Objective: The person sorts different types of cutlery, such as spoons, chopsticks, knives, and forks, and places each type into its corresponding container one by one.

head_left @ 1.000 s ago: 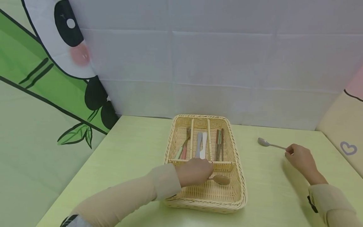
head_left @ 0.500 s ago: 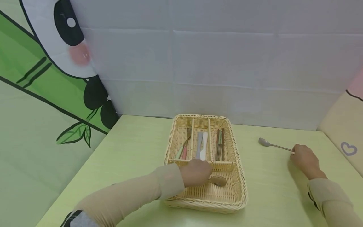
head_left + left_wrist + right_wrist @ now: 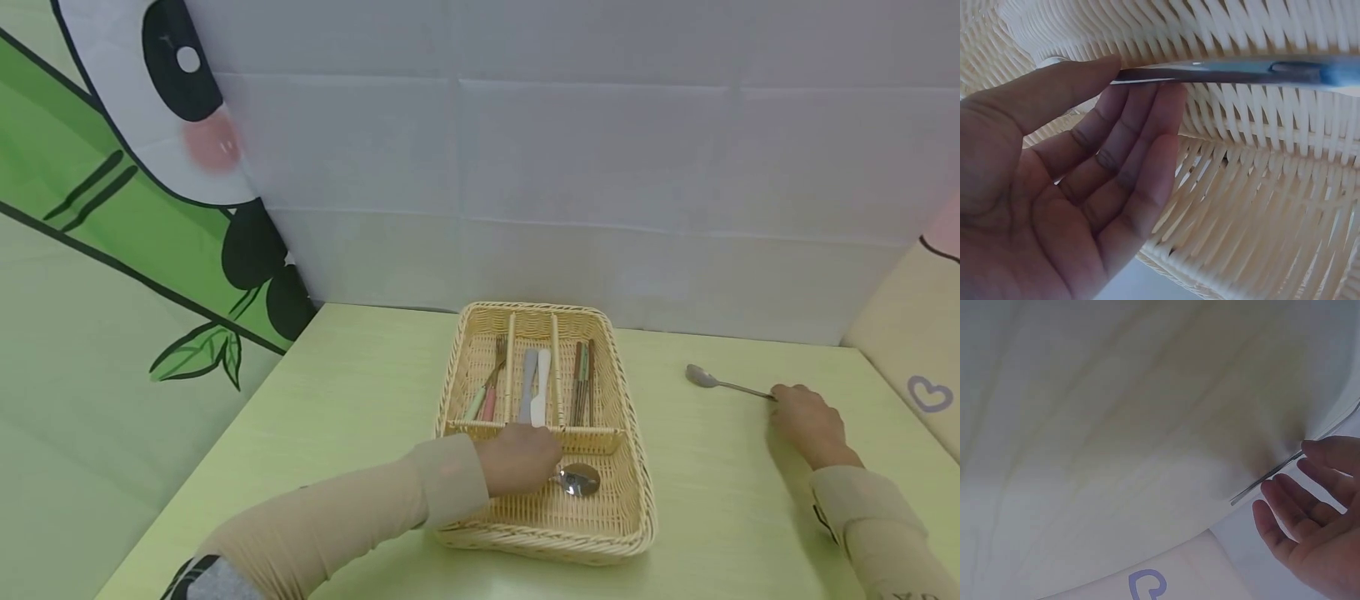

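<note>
In the front compartment of a wicker cutlery basket point(image 3: 637, 508), my left hand point(image 3: 519, 458) pinches the handle of a metal spoon point(image 3: 581, 480). The left wrist view shows the thumb and fingertips meeting on the shiny handle point(image 3: 1222, 74), the other fingers gently bent. The spoon's bowl sticks out to the right of the hand. To the right of the basket, a second spoon point(image 3: 702, 376) lies on the table, bowl pointing left. My right hand point(image 3: 810, 425) pinches this one near its handle end; in the right wrist view, thumb and fingertips are at the thin handle point(image 3: 1272, 472).
Behind the front compartment, the basket has three narrow sections. They hold forks point(image 3: 491, 387) with green and pink handles, light-coloured knives point(image 3: 539, 387) and chopsticks point(image 3: 582, 383). The pale green table point(image 3: 360, 375) meets a cloth backdrop point(image 3: 570, 167) at its back edge.
My right hand has slid rightward along the spoon's handle, so more of the handle shows. The spoon in my left hand has turned, its bowl now gleaming and slightly farther left.
</note>
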Tool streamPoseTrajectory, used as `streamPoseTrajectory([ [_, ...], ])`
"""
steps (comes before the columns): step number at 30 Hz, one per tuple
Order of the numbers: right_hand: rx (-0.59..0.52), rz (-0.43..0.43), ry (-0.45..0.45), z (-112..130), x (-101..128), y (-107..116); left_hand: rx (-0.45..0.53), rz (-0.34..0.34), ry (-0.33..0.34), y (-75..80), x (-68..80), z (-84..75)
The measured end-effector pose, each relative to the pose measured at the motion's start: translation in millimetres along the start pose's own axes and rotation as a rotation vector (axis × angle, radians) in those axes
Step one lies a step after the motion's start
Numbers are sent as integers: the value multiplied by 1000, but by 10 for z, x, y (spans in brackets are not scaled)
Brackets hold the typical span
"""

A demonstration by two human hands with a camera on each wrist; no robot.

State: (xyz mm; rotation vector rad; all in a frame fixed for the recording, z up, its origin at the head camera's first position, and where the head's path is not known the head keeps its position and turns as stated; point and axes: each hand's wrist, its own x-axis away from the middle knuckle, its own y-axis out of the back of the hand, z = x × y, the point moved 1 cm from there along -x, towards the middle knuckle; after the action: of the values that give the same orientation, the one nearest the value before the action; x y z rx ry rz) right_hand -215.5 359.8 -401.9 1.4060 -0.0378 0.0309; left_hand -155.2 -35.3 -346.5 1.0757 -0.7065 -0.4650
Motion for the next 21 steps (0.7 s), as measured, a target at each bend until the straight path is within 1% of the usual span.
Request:
streamPoseTrajectory([
  [4, 15, -23, 9, 15, -3, -2, 11, -4, 7, -9, -1, -2],
  [10, 56, -22, 13, 16, 0, 2, 5, 4, 25, -22, -14, -10],
  [16, 74, -19, 7, 27, 5, 11, 61, 13, 58, -24, -32, -9],
  [18, 79, -28, 5, 26, 6, 3, 72, 10, 54, -26, -27, -1],
  [21, 93, -41, 11, 26, 8, -7, 52, 7, 33, -22, -14, 11],
])
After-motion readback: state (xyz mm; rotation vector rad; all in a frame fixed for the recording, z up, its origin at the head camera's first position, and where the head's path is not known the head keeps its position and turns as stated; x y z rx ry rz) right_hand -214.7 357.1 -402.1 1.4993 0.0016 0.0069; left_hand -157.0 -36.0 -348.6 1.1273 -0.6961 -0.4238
